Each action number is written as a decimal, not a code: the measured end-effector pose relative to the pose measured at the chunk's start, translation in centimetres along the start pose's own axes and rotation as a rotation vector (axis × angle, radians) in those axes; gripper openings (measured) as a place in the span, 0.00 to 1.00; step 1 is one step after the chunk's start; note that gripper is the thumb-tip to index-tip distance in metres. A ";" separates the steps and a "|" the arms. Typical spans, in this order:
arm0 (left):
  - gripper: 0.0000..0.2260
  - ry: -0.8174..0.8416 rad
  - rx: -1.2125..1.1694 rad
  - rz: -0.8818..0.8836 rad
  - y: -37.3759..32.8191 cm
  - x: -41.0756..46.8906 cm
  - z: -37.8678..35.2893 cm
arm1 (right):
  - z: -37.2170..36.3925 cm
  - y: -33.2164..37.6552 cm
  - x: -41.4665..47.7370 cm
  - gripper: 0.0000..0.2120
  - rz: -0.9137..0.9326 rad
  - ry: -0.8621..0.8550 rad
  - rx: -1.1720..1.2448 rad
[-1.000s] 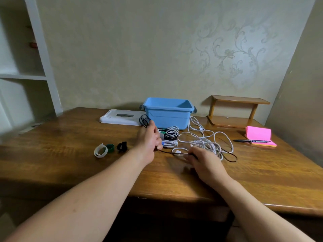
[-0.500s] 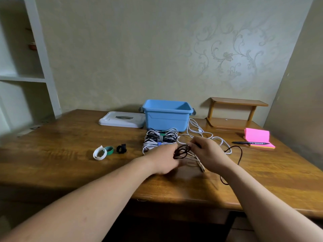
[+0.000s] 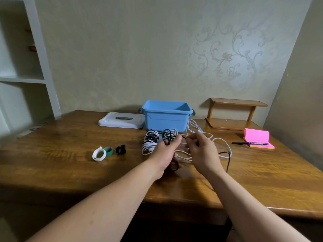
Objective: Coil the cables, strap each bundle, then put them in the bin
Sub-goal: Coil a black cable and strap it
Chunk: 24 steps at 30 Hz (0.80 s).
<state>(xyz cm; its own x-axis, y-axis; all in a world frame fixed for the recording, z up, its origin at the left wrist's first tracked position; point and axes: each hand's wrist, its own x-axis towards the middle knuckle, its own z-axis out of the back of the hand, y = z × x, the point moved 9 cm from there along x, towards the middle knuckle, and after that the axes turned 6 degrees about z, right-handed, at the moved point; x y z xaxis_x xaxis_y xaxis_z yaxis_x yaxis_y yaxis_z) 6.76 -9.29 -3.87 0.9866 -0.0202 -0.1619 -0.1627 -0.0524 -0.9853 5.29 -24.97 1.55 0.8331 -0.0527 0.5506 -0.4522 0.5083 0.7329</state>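
I am coiling the dark cable (image 3: 175, 165) just in front of the bin (image 3: 167, 117), low over the counter (image 3: 61, 165). My left hand (image 3: 165, 153) is the holder. Its grip is closed round the gathered loops, thumb on top pointing toward the bin, and loops poke out above the thumb and below the palm. I hold it this way so the turns stay stacked and do not spring apart.

My right hand (image 3: 201, 151) is the feeder. It sits just right of the left, back of the hand up and wrist slightly bent. Thumb and fingers pinch the loose run of the cable close to the coil, ready to lay on the next turn. The slack trails off in front of the bin's right corner. Both forearms reach straight in from the near edge, converging on the coil.

The white cables (image 3: 201, 135) lie in a loose heap against the bin's front, waiting. The straps (image 3: 109, 151) sit in a row to the front left of the bin, within my left hand's reach, I judge, for binding this coil once wound. The bin stands open, with its lid (image 3: 122, 120) flat beside its left wall.
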 end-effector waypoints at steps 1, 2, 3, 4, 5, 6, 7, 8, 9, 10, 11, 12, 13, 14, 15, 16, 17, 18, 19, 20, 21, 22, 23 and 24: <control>0.35 0.028 -0.045 0.038 0.5 0.0 -0.7 | -0.2 0.4 -0.2 0.06 0.017 -0.037 0.023; 0.41 0.056 -0.086 0.068 1.0 0.1 -1.3 | -0.5 0.6 -0.3 0.06 0.027 -0.054 0.028; 0.41 0.084 -0.123 0.081 1.1 -0.1 -1.9 | -0.9 0.6 -0.4 0.06 0.030 -0.056 0.033; 0.37 0.103 -0.152 0.078 0.9 -0.5 -2.3 | -1.3 0.6 -0.6 0.06 0.025 -0.053 0.040; 0.32 0.111 -0.176 0.077 0.8 -0.8 -2.6 | -1.6 0.7 -0.7 0.07 0.019 -0.046 0.051; 0.27 0.125 -0.207 0.077 0.6 -1.0 -3.0 | -1.8 0.8 -0.9 0.08 0.018 -0.041 0.051; 0.25 0.131 -0.233 0.083 0.5 -1.2 -3.3 | -1.8 1.0 -1.1 0.10 0.023 -0.042 0.044; 0.24 0.134 -0.246 0.086 0.6 -1.3 -3.5 | -1.8 1.2 -1.2 0.10 0.025 -0.052 0.032; 0.23 0.135 -0.254 0.087 0.6 -1.4 -3.6 | -1.6 1.4 -1.4 0.09 0.027 -0.067 0.028; 0.22 0.134 -0.257 0.080 0.6 -1.3 -3.7 | -1.6 1.4 -1.5 0.07 0.026 -0.079 0.028; 0.21 0.124 -0.265 0.072 0.6 -1.3 -3.7 | -1.6 1.5 -1.5 0.05 0.029 -0.082 0.040; 0.20 0.104 -0.283 0.065 0.5 -1.2 -3.5 | -1.7 1.5 -1.6 0.04 0.030 -0.074 0.063; 0.20 0.080 -0.309 0.069 0.4 -1.3 -3.3 | -1.8 1.5 -1.6 0.05 0.026 -0.059 0.104; 0.21 0.054 -0.343 0.082 0.4 -1.4 -3.0 | -1.9 1.4 -1.7 0.07 0.022 -0.041 0.146; 0.22 0.023 -0.375 0.090 0.2 -1.5 -2.6 | -2.0 1.4 -1.7 0.10 0.019 -0.020 0.174; 0.23 -0.013 -0.399 0.091 0.3 -1.2 -2.2 | -2.2 1.4 -1.7 0.11 0.027 0.005 0.161; 0.23 -0.053 -0.411 0.091 0.4 -1.0 -1.7 | -2.3 1.5 -1.6 0.11 0.048 0.035 0.111; 0.24 -0.096 -0.427 0.089 0.4 -0.8 -1.3 | -2.4 1.7 -1.5 0.10 0.078 0.070 0.024; 0.25 -0.133 -0.450 0.078 0.1 -0.8 -0.8 | -2.6 1.8 -1.4 0.08 0.115 0.110 -0.070; 0.25 -0.156 -0.489 0.063 -0.4 -0.7 -0.5 | -2.7 1.8 -1.3 0.07 0.140 0.154 -0.162; 0.24 -0.162 -0.557 0.044 -1.3 -0.5 -0.1 | -2.7 1.4 -1.2 0.07 0.140 0.200 -0.245; 0.23 -0.167 -0.642 0.019 -2.3 -0.3 0.6 | -2.3 0.6 -1.1 0.08 0.122 0.238 -0.334; 0.22 -0.176 -0.715 0.001 -3.3 -0.1 1.6 | -1.6 -0.2 -1.0 0.10 0.108 0.261 -0.426; 0.21 -0.194 -0.749 -0.010 -4.2 -0.1 2.8 | -0.8 -0.9 -0.9 0.10 0.112 0.273 -0.503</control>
<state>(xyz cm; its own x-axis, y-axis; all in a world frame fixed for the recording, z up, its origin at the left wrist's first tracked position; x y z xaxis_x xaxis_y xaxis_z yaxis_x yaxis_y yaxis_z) 7.37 -6.30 0.09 0.9611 0.1558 -0.2279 -0.0497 -0.7142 -0.6981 5.22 -24.73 0.09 0.8709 0.2144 0.4423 -0.3911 0.8473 0.3593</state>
